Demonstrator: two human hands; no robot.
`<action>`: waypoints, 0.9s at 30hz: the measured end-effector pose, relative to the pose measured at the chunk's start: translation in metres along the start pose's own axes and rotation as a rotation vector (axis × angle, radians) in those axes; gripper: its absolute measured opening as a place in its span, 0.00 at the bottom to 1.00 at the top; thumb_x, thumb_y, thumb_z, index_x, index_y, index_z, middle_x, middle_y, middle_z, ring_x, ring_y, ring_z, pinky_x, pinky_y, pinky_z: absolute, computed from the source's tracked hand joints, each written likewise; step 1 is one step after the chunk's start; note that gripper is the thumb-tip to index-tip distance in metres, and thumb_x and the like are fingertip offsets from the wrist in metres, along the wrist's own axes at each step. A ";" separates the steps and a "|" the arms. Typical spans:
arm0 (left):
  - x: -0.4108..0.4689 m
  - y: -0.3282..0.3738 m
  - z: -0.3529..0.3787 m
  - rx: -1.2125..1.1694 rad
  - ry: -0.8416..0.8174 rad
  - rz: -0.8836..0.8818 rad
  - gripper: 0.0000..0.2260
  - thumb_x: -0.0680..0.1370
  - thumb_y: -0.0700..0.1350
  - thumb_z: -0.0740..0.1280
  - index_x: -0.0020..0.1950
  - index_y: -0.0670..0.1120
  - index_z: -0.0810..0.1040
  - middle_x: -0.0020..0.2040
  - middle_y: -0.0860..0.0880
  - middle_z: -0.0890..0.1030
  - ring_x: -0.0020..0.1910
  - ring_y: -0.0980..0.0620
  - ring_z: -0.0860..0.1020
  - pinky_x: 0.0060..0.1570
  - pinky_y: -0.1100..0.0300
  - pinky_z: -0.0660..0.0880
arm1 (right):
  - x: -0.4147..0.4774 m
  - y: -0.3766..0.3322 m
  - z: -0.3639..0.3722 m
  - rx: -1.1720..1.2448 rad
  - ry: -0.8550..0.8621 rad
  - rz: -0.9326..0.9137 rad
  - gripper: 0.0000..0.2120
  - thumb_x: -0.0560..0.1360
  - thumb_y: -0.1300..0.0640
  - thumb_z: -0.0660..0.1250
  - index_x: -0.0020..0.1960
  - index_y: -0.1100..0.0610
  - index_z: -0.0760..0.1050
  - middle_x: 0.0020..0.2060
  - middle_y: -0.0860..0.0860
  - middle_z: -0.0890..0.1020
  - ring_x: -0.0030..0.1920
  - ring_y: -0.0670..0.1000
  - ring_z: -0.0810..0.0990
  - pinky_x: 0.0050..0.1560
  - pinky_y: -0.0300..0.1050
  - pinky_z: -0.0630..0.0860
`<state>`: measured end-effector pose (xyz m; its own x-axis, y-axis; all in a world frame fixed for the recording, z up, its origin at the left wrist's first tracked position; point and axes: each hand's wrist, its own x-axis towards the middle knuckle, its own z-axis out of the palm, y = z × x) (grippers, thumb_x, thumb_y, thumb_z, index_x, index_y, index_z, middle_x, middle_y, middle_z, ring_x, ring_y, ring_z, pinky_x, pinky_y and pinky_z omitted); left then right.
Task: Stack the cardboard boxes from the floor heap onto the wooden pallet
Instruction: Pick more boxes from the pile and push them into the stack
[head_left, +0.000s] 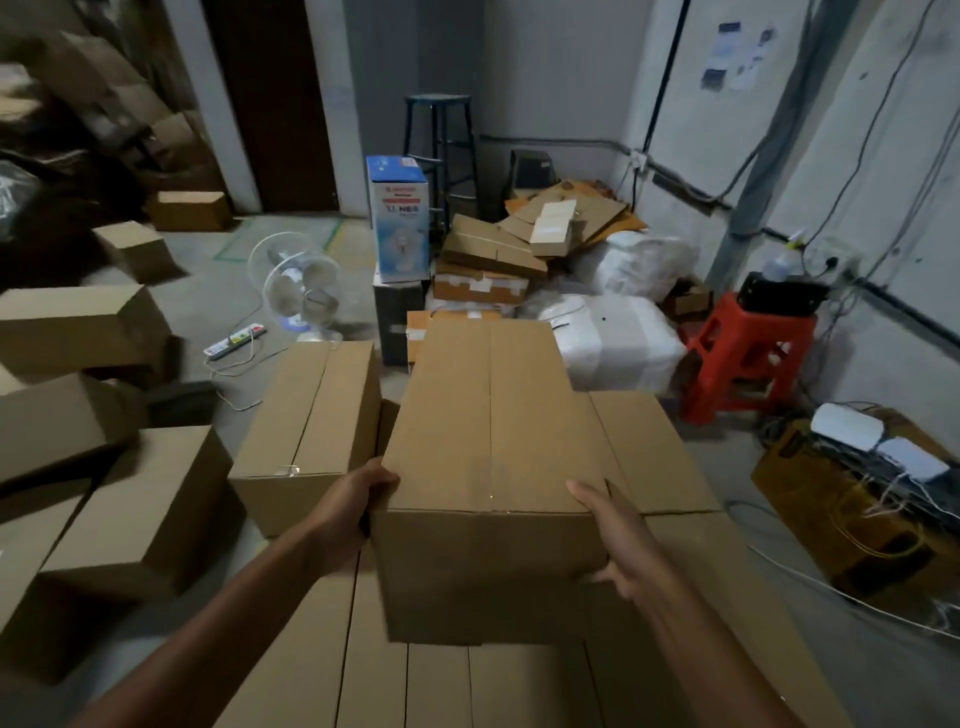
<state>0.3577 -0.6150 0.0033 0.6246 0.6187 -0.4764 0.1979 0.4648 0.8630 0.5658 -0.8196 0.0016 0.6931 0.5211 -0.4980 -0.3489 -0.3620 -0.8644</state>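
I hold a long taped cardboard box (488, 447) in front of me, above a layer of stacked boxes (457, 686). My left hand (353, 512) grips its near left corner, thumb on the top edge. My right hand (615, 540) clasps the near right side, with its fingers curled under the front face. Another stacked box (311, 421) lies to the left and one (654, 457) to the right of the held box. The heap of loose boxes (88, 415) fills the left side of the floor. The wooden pallet is hidden.
A table fan (298, 288) and a power strip (234, 340) with cables lie on the floor ahead left. Flattened cardboard (519, 244), a blue fan carton (397, 218) and white sacks (613, 338) pile ahead. A red plastic stool (748, 353) and a cable-filled box (852, 499) stand right.
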 end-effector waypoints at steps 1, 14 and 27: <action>0.016 0.001 -0.005 0.027 0.035 0.001 0.12 0.81 0.43 0.59 0.62 0.41 0.76 0.55 0.39 0.79 0.53 0.42 0.77 0.52 0.50 0.73 | 0.013 -0.004 0.006 -0.010 -0.013 -0.013 0.31 0.79 0.46 0.67 0.78 0.47 0.60 0.77 0.53 0.64 0.75 0.62 0.62 0.66 0.75 0.67; 0.233 -0.008 -0.079 0.814 0.269 0.492 0.29 0.81 0.60 0.61 0.80 0.49 0.61 0.77 0.46 0.68 0.72 0.47 0.70 0.69 0.45 0.70 | 0.238 0.009 0.123 -0.031 -0.081 -0.079 0.30 0.78 0.45 0.67 0.77 0.46 0.63 0.73 0.50 0.68 0.67 0.54 0.69 0.64 0.70 0.71; 0.400 -0.085 -0.158 1.124 0.336 0.486 0.37 0.76 0.68 0.54 0.81 0.50 0.59 0.80 0.46 0.62 0.81 0.48 0.49 0.75 0.35 0.53 | 0.415 0.108 0.198 -0.037 -0.099 -0.049 0.36 0.78 0.44 0.67 0.80 0.48 0.55 0.76 0.52 0.66 0.71 0.57 0.68 0.62 0.69 0.75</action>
<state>0.4711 -0.3068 -0.2876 0.6235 0.7801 0.0518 0.6354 -0.5441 0.5480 0.6907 -0.4892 -0.3122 0.6427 0.6120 -0.4608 -0.2908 -0.3616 -0.8858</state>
